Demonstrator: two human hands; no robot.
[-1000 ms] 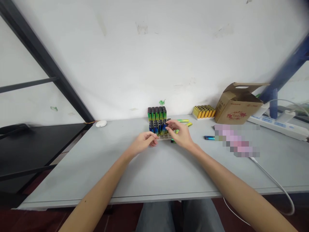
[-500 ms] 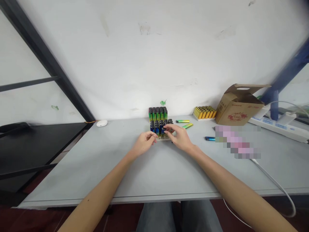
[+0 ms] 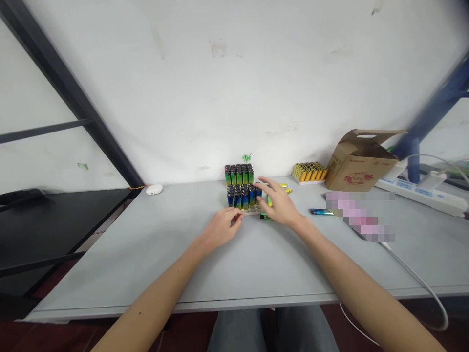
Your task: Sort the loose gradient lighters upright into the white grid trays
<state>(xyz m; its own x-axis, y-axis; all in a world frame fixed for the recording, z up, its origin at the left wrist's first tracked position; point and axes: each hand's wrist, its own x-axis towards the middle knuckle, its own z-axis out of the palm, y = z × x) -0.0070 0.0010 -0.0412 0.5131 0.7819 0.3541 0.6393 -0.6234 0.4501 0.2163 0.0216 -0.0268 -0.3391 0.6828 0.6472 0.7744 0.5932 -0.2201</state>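
Blue lighters with dark tops [image 3: 245,199] stand upright in rows in a pale tray [image 3: 252,211], whose front right part shows open slots. My right hand [image 3: 280,203] is at the tray's right end, thumb and fingers apart close to a blue lighter [image 3: 258,194]; whether they touch it is unclear. My left hand [image 3: 224,226] is at the tray's front left corner, fingers curled and thumb against forefinger. What that pinch holds, if anything, is hidden. Green lighters [image 3: 239,175] stand in a block behind. A dark-ended green lighter [image 3: 266,216] lies below my right hand.
Yellow lighters [image 3: 310,172] stand in a tray beside an open cardboard box [image 3: 357,168]. On the right are a loose blue lighter [image 3: 321,211], a blurred-out pink object [image 3: 357,215] with a white cable, and a power strip [image 3: 421,190]. A white case [image 3: 154,189] lies left.
My right hand has moved right and its fingers have spread from the blue lighter they were at. My left hand has drawn slightly down toward me. The tray's front slots show more.
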